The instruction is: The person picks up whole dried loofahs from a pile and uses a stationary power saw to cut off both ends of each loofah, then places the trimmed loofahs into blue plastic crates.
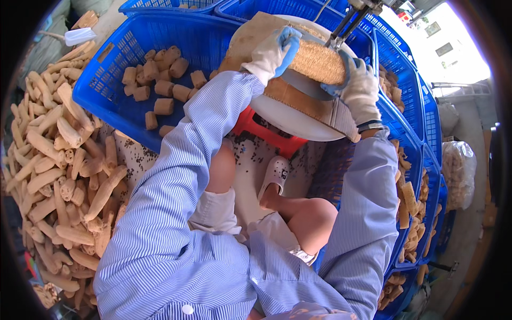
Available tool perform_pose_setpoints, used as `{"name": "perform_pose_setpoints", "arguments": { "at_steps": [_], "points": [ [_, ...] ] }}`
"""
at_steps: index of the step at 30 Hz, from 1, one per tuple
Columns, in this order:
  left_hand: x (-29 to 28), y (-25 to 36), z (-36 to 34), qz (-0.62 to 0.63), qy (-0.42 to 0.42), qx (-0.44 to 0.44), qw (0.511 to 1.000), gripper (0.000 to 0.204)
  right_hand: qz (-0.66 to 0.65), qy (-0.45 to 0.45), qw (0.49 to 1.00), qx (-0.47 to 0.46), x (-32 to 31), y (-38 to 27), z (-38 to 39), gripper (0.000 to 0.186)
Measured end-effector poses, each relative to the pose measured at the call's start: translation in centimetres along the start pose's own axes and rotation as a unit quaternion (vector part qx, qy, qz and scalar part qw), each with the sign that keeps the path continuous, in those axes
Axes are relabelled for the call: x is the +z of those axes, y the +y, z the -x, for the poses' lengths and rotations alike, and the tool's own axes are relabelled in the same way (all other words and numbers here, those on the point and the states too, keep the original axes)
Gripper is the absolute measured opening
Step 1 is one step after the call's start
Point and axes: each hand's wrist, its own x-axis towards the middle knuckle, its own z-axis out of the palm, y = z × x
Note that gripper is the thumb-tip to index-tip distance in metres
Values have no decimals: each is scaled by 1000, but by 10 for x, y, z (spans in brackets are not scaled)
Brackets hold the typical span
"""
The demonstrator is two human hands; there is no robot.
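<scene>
Lotus root [318, 62], a long tan section, lies crosswise on the round white board [288, 120], pinned at both ends so it sits steady under the dark blade [305, 85] just below it. Left hand [274, 50] fingers wrap one end; right hand [360, 85] fingers clasp the other. Beyond the left fingers, cut chunks [160, 80] collect in a blue crate [106, 80]; uncut roots [58, 160] lie heaped on the floor.

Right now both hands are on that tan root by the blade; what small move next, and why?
Probably ease the tan root a little further into the blade, fingers kept to its ends. The left hand grips its left end and the right hand its right end, the blade meets it between them, and cut chunks already lie in the blue crate.
</scene>
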Motion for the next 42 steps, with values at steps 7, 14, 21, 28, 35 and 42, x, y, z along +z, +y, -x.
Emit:
{"name": "perform_pose_setpoints", "arguments": {
  "at_steps": [7, 14, 21, 28, 35, 42],
  "points": [
    [5, -9, -34, -142, -77, -90, 983, 57, -158, -81, 984, 3, 8, 23, -35, 102],
    [4, 17, -70, -153, -142, -252, 945, 66, -358, -177, 916, -42, 24, 44, -72, 80],
    [4, 28, -92, -151, -177, -295, 927, 66, -473, -258, 842, -4, 26, 59, -90, 65],
    [-3, 14, -107, -282, -247, -240, 895, 61, -322, -238, 915, -57, 39, 73, -110, 61],
    [-32, 25, -110, -336, -327, -152, 870, 50, -281, -224, 916, -178, 42, 83, -112, 61],
    [-121, -5, -63, 188, 211, -328, 902, 66, -233, -24, 970, -71, 37, 55, -21, 119]
  ]
}}
